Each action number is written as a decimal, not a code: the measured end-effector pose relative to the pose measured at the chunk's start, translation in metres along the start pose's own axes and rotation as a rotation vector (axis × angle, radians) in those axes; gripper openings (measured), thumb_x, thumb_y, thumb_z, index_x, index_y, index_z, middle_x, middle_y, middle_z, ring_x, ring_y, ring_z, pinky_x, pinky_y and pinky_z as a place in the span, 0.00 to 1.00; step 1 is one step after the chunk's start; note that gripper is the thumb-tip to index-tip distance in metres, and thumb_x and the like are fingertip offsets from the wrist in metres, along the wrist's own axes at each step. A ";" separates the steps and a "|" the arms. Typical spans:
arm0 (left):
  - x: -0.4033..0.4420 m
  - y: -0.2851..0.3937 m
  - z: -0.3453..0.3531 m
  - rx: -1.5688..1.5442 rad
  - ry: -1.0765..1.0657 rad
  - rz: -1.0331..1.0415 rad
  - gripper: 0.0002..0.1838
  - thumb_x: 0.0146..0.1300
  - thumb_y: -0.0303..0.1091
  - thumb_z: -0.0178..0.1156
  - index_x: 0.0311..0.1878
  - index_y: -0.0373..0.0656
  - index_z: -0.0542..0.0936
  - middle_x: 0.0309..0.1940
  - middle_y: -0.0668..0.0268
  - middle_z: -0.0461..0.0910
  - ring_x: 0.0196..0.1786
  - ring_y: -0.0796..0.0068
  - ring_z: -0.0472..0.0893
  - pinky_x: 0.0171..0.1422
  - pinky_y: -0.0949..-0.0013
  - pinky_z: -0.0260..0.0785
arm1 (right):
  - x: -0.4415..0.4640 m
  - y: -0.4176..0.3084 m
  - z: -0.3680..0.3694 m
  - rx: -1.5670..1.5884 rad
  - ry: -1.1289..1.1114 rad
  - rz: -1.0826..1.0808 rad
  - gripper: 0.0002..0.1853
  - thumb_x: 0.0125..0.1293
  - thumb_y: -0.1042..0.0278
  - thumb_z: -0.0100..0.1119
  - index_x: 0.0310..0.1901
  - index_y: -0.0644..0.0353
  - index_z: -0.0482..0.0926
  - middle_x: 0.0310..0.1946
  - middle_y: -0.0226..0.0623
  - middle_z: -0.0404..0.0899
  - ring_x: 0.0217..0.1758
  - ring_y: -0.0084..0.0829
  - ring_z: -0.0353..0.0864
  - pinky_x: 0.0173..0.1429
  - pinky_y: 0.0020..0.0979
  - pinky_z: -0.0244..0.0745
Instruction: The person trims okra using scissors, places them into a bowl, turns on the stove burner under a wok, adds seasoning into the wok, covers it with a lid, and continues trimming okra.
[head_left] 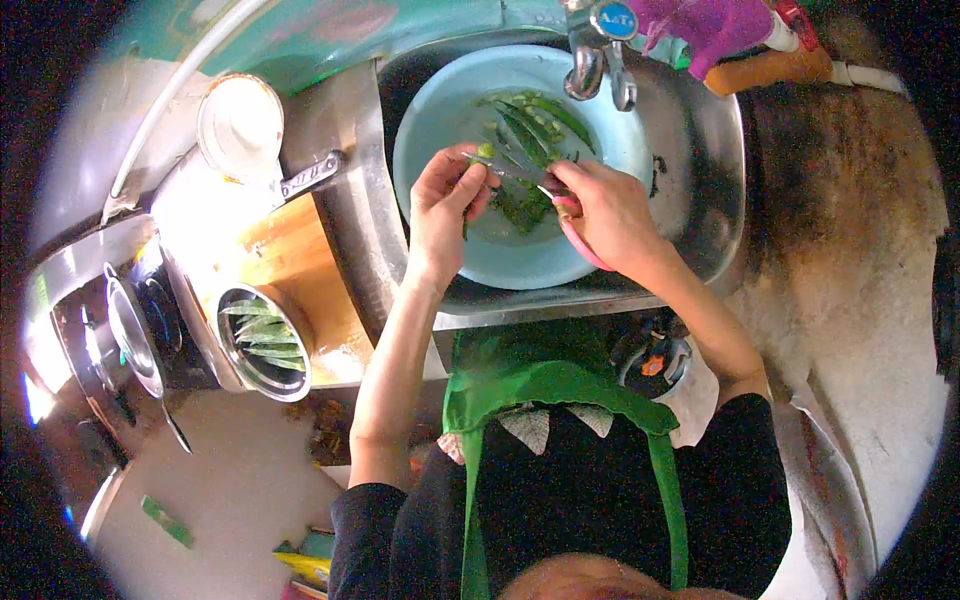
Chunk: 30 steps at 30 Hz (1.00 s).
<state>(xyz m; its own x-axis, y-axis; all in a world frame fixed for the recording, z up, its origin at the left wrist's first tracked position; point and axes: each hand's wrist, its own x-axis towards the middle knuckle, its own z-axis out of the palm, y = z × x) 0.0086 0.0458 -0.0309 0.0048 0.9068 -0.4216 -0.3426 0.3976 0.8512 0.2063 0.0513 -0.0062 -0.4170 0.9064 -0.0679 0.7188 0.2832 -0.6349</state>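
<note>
Over a light blue basin (425,110) in the sink, my left hand (447,197) pinches a green okra pod (486,151) between thumb and fingers. My right hand (607,212) is closed around the pink handle of a pair of scissors (585,245). The scissor blades point left and reach to the pod at my left fingertips. Below both hands, whole okra pods (528,135) and small cut green bits (525,215) lie in the basin. My fingers partly hide the pod and the blades.
A metal tap (585,75) hangs over the basin's back right. To the left, a metal bowl of okra (222,335) stands at the edge of a wooden board (310,270). Behind it are a white container (240,120) and a knife handle (313,173). Purple cloth (690,30) lies back right.
</note>
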 end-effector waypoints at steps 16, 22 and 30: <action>-0.018 -0.003 -0.002 -0.067 0.053 -0.052 0.02 0.64 0.30 0.57 0.37 0.44 0.77 0.24 0.72 0.76 0.20 0.88 0.64 0.22 0.83 0.50 | -0.001 -0.020 0.000 -0.100 -0.077 -0.015 0.05 0.57 0.71 0.56 0.33 0.58 0.71 0.21 0.45 0.75 0.25 0.49 0.76 0.30 0.46 0.68; -0.017 -0.014 -0.006 -0.051 0.037 -0.053 0.03 0.65 0.30 0.56 0.40 0.42 0.76 0.26 0.71 0.76 0.22 0.87 0.66 0.24 0.83 0.53 | -0.007 -0.007 0.010 -0.065 -0.177 0.063 0.07 0.57 0.67 0.58 0.29 0.60 0.71 0.18 0.46 0.73 0.25 0.49 0.76 0.30 0.45 0.67; -0.016 -0.013 -0.014 -0.193 -0.156 -0.100 0.08 0.65 0.31 0.56 0.45 0.38 0.75 0.31 0.66 0.78 0.26 0.81 0.70 0.30 0.77 0.61 | -0.015 0.020 0.021 0.232 -0.096 0.114 0.08 0.55 0.68 0.60 0.33 0.62 0.74 0.16 0.41 0.72 0.20 0.44 0.73 0.28 0.36 0.67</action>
<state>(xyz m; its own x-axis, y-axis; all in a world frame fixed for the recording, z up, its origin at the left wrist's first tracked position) -0.0002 0.0241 -0.0391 0.1872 0.8811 -0.4344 -0.5061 0.4655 0.7261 0.2152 0.0371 -0.0339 -0.3991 0.8914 -0.2146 0.6220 0.0912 -0.7777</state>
